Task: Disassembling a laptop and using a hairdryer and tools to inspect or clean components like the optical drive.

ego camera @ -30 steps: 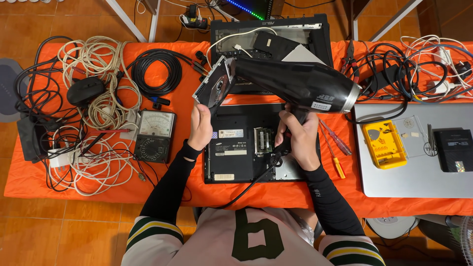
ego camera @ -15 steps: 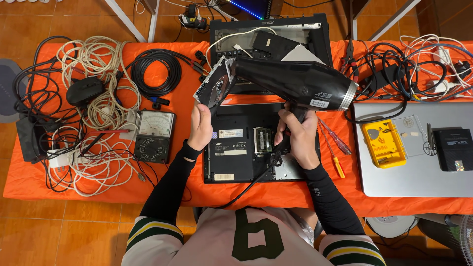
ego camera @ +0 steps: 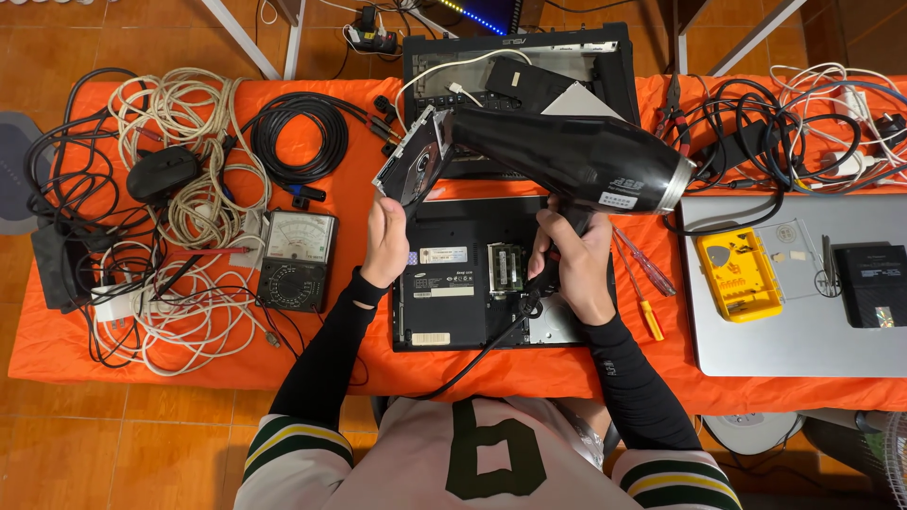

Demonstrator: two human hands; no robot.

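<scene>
My right hand (ego camera: 573, 264) grips the handle of a large black hair dryer (ego camera: 576, 159), held level above the table with its nozzle pointing left. My left hand (ego camera: 386, 241) holds up a flat silver and black optical drive (ego camera: 412, 168), tilted, right at the dryer's nozzle. Under both hands lies a black laptop (ego camera: 453, 293) turned bottom side up on the orange table cloth (ego camera: 359, 368), with a memory bay open in its middle. The dryer's black cord (ego camera: 491, 340) runs down from the handle towards my body.
An analog multimeter (ego camera: 296, 261) lies left of the laptop, among white and black cable coils (ego camera: 189, 161). A second opened laptop (ego camera: 529, 71) sits behind. Two screwdrivers (ego camera: 644, 274), a yellow parts box (ego camera: 739, 274) and a silver laptop (ego camera: 803, 312) lie to the right.
</scene>
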